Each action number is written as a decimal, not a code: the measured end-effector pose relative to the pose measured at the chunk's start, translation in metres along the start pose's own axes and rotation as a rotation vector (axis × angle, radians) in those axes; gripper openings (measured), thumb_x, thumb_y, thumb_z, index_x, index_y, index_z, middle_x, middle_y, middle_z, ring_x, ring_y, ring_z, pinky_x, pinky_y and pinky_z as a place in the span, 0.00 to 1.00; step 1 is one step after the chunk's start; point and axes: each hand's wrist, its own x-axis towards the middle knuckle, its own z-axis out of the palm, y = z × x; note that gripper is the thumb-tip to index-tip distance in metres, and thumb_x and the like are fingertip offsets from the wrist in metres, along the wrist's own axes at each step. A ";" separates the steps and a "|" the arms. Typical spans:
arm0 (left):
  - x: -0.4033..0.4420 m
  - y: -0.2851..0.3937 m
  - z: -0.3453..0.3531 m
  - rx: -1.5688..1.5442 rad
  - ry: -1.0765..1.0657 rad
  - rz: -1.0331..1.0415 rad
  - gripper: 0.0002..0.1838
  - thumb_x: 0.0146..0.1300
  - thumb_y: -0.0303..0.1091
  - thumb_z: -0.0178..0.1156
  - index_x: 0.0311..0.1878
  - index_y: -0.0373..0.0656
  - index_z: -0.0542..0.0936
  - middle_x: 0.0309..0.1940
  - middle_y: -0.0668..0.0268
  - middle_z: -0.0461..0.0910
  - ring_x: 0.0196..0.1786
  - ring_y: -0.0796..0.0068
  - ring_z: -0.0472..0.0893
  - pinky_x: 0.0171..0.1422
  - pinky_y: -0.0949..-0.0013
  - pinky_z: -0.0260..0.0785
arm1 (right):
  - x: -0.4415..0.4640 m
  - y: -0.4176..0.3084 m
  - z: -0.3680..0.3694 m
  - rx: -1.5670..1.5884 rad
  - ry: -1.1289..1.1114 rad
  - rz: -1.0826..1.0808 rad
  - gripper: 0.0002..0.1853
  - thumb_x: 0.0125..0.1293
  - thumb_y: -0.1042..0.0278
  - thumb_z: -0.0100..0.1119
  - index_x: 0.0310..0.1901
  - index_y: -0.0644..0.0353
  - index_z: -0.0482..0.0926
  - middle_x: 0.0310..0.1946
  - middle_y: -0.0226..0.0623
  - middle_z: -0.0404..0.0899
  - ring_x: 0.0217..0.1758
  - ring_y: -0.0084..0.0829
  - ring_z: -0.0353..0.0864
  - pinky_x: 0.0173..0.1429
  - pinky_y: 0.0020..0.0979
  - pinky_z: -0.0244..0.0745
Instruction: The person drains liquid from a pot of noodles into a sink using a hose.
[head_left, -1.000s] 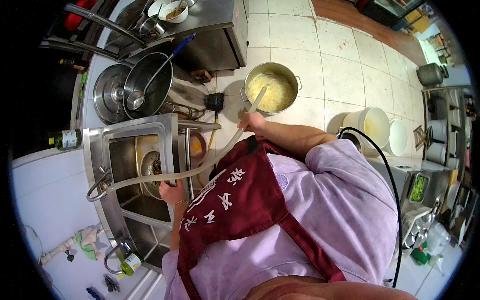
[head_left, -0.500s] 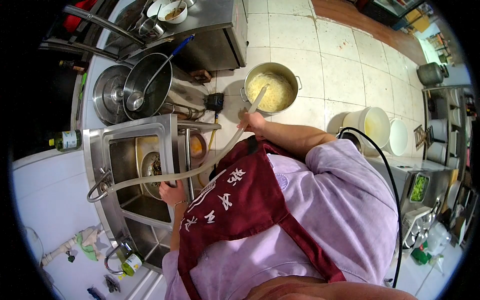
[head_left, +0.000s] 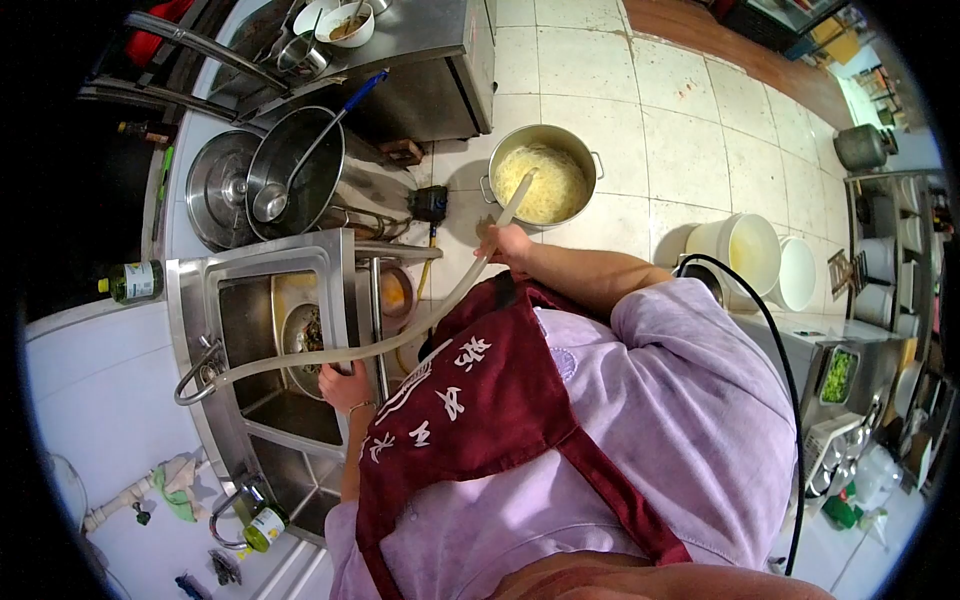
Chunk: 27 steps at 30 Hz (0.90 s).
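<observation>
My right hand [head_left: 506, 246] is closed around a pale, translucent hose [head_left: 462, 290]. The hose runs from the curved faucet [head_left: 196, 382] across the sink and down into a large two-handled metal pot [head_left: 496, 187] on the floor. Pale yellow noodle-like strands in liquid [head_left: 548, 185] fill much of that pot, and the hose's end reaches over them. My left hand [head_left: 345, 386] rests at the front rim of the steel sink [head_left: 345, 300], its fingers curled over the edge just below the hose. Inside the sink sits a bowl [head_left: 300, 335] with dark, mixed bits.
A deep metal pot [head_left: 335, 150] with a blue-handled ladle [head_left: 318, 145] stands beside a round lid [head_left: 215, 190]. A steel counter [head_left: 420, 50] is at the upper left. White buckets [head_left: 712, 240] stand on the tiled floor at right. A black cable [head_left: 790, 400] hangs near my side.
</observation>
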 end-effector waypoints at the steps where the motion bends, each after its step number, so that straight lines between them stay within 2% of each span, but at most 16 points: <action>1: 0.000 -0.001 0.001 0.000 0.000 0.000 0.33 0.48 0.54 0.61 0.48 0.33 0.73 0.37 0.51 0.74 0.41 0.50 0.74 0.45 0.52 0.66 | 0.000 0.000 0.000 -0.002 0.007 0.001 0.15 0.68 0.67 0.38 0.47 0.72 0.58 0.32 0.49 0.71 0.33 0.45 0.79 0.39 0.46 0.80; 14: 0.000 0.003 -0.003 0.002 -0.005 -0.016 0.33 0.47 0.53 0.61 0.48 0.35 0.72 0.37 0.53 0.74 0.41 0.51 0.74 0.46 0.52 0.66 | -0.001 -0.001 0.003 0.004 0.024 -0.006 0.15 0.68 0.66 0.37 0.47 0.73 0.59 0.31 0.49 0.71 0.32 0.45 0.79 0.38 0.45 0.79; 16: 0.000 0.003 -0.002 0.010 0.000 -0.016 0.33 0.47 0.53 0.61 0.48 0.35 0.72 0.37 0.53 0.74 0.41 0.51 0.74 0.46 0.52 0.66 | -0.007 -0.003 0.007 -0.027 0.067 0.008 0.13 0.67 0.65 0.37 0.43 0.68 0.65 0.33 0.45 0.72 0.37 0.43 0.79 0.45 0.45 0.75; 20: 0.001 0.001 -0.001 0.005 -0.014 -0.023 0.33 0.48 0.53 0.61 0.49 0.35 0.72 0.37 0.53 0.74 0.41 0.52 0.74 0.46 0.53 0.66 | -0.004 -0.002 0.005 -0.037 0.053 0.005 0.14 0.67 0.65 0.37 0.43 0.69 0.65 0.33 0.45 0.72 0.36 0.43 0.79 0.45 0.45 0.75; 22: 0.001 0.002 -0.003 0.004 -0.020 -0.020 0.33 0.48 0.54 0.61 0.49 0.35 0.72 0.37 0.52 0.74 0.41 0.52 0.74 0.45 0.53 0.66 | -0.001 -0.001 0.002 0.002 0.010 -0.014 0.16 0.67 0.67 0.38 0.48 0.73 0.59 0.33 0.50 0.70 0.34 0.47 0.78 0.40 0.47 0.79; 27: 0.002 0.005 -0.008 0.015 -0.068 -0.025 0.32 0.49 0.54 0.61 0.49 0.35 0.73 0.36 0.52 0.74 0.40 0.52 0.74 0.45 0.54 0.66 | 0.002 0.001 0.001 0.013 0.001 -0.015 0.15 0.67 0.68 0.38 0.47 0.74 0.60 0.34 0.51 0.70 0.35 0.47 0.78 0.40 0.46 0.79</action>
